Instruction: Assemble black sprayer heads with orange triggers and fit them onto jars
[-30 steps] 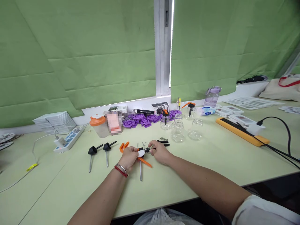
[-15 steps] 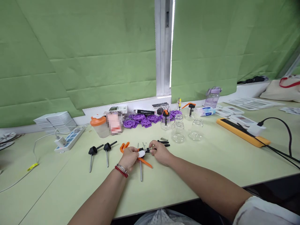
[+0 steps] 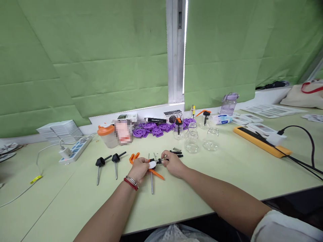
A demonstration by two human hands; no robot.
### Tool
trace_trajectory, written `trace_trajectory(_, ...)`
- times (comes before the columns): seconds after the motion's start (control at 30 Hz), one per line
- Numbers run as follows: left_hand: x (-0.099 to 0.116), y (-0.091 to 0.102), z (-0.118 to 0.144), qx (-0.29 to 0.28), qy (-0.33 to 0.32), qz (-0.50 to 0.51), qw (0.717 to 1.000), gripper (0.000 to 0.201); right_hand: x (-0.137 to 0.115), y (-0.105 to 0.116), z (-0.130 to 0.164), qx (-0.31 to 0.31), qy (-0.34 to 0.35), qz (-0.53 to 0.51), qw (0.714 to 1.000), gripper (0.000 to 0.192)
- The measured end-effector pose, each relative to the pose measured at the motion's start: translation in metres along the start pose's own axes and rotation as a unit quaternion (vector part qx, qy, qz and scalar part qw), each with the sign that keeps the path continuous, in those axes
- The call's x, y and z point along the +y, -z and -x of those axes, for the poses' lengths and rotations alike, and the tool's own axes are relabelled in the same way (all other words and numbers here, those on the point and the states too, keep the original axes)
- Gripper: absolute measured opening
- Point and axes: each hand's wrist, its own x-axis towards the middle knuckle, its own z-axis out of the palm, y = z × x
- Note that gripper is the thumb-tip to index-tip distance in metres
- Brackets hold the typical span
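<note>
In the head view, the left hand [image 3: 139, 169] is closing its fingers around a small pump part [image 3: 152, 164], a white cap with a black collar, and is holding it just above the table [image 3: 227, 171], near the front edge and in front of the body. The right hand [image 3: 172, 163] is pinching the short black nozzle end of the same part from the other side, so both hands are meeting on it. A thin metal tube [image 3: 151, 179] is running down from the part toward the person, and an orange lever [image 3: 156, 174] is lying under the hands. The part looks light, hard and smooth, so it is likely slipping easily; the ridged collar seems the surest place to grip, while the slim tube could bend if squeezed. Two black pump heads [image 3: 108, 160] are lying apart to the left, small glass jars [image 3: 192, 141] are standing beyond the hands, and purple discs [image 3: 154, 129] are piled by the wall.
</note>
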Motion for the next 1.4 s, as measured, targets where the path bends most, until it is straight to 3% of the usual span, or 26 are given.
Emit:
trace_trajectory(0.3,-0.001,0.001,-0.001,0.004,-0.002,-0.011,1.0,0.014,0.005,-0.003,-0.003,0.007,-0.004,0.013,1.0,0.013)
trace_trajectory(0.7,0.005,-0.001,0.004,0.003,0.004,-0.055,0.998,0.011,-0.006,-0.002,0.003,0.015,-0.015,-0.078,0.997,0.011)
trace_trajectory(0.93,0.001,-0.001,0.0,0.01,0.009,0.0,1.0,0.015,-0.004,-0.002,0.001,0.02,-0.025,-0.074,0.997,0.018)
trace_trajectory(1.1,0.003,-0.001,0.002,0.012,0.009,0.003,1.0,0.016,-0.002,-0.003,0.0,0.029,-0.026,-0.075,0.996,0.012)
trace_trajectory(1.4,0.002,0.0,0.003,-0.008,-0.005,0.011,1.0,0.017,-0.02,0.004,0.007,0.017,-0.037,-0.077,0.996,0.014)
